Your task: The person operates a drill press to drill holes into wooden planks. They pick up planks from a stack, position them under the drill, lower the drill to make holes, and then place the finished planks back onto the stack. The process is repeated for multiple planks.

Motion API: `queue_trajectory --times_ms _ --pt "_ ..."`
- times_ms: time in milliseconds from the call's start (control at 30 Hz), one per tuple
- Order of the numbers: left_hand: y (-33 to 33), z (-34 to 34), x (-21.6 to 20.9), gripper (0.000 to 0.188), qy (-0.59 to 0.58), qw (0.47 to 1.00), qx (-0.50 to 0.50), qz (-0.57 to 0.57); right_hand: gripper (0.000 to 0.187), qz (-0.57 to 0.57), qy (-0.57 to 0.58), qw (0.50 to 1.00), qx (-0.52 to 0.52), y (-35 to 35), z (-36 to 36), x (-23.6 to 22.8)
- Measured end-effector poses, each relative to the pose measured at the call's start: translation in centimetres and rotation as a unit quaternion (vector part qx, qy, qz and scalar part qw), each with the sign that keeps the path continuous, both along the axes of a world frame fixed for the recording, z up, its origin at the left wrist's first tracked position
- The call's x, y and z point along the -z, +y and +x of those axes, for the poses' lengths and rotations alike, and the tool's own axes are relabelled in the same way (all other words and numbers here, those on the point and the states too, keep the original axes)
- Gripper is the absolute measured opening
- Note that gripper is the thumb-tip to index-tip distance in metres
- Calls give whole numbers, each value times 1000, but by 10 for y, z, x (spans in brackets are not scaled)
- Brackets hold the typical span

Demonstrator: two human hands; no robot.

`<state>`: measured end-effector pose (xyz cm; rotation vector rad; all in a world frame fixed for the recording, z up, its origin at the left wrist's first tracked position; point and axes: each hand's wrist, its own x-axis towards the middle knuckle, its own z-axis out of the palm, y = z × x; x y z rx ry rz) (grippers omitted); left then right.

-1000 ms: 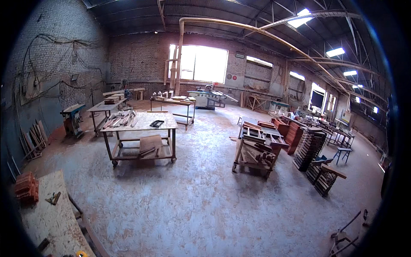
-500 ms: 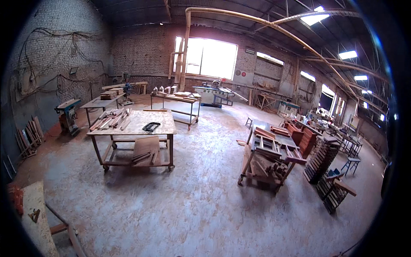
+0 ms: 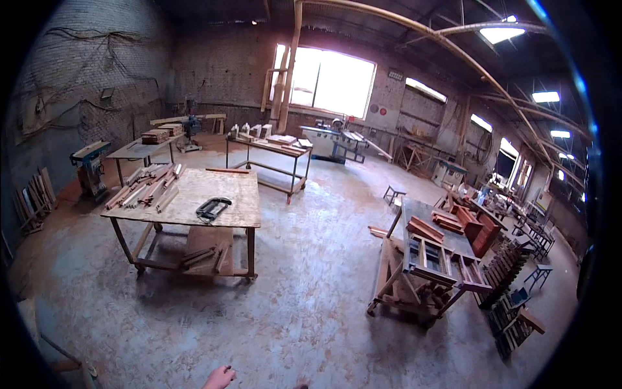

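Only the tip of my left hand [image 3: 220,377] shows, at the bottom edge over the bare concrete floor [image 3: 304,311]. Nothing is seen in it, and its fingers are too cut off to read. My right hand is out of the picture. The nearest bench is a wooden worktable [image 3: 233,217] on a metal frame, ahead and to the left. On it lie a dark clamp [image 3: 212,207] and a bundle of wooden sticks [image 3: 146,191]. Boards rest on its lower shelf [image 3: 207,256].
A cart with wooden frames [image 3: 427,259] stands to the right, with stacked wooden pieces [image 3: 508,292] beyond it. More tables [image 3: 269,146] and machines [image 3: 334,139] line the back under a bright window. A brick wall runs along the left.
The view has moved forward and turned left: the worktable and the cart are closer. The bench at the lower left has slid out of view. My left hand has appeared at the bottom edge.
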<state>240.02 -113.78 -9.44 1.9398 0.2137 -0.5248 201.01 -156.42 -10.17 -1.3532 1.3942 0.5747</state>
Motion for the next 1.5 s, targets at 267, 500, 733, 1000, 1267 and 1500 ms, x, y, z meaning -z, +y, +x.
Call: queue_trajectory --times_ms 267,500,733,1000,1267,1500 --pt "3 66 92 52 167 921 178 305 28 37 -120 992 17 -106 319 61" --pt "-52 214 40 50 248 949 56 189 21 33 -255 966 3 -183 669 -39" --pt "-109 447 97 48 217 964 59 139 28 -6 -219 975 25 -209 849 -36" --pt "-179 813 18 48 -77 986 85 120 48 -116 -122 957 -238 -222 957 -26" --pt "-231 1032 -26 50 -4 990 74 120 46 -66 -19 958 -280 -264 1224 -61" --pt "-244 1118 -32 50 157 966 126 162 38 60 -89 994 -25 -342 1461 71"
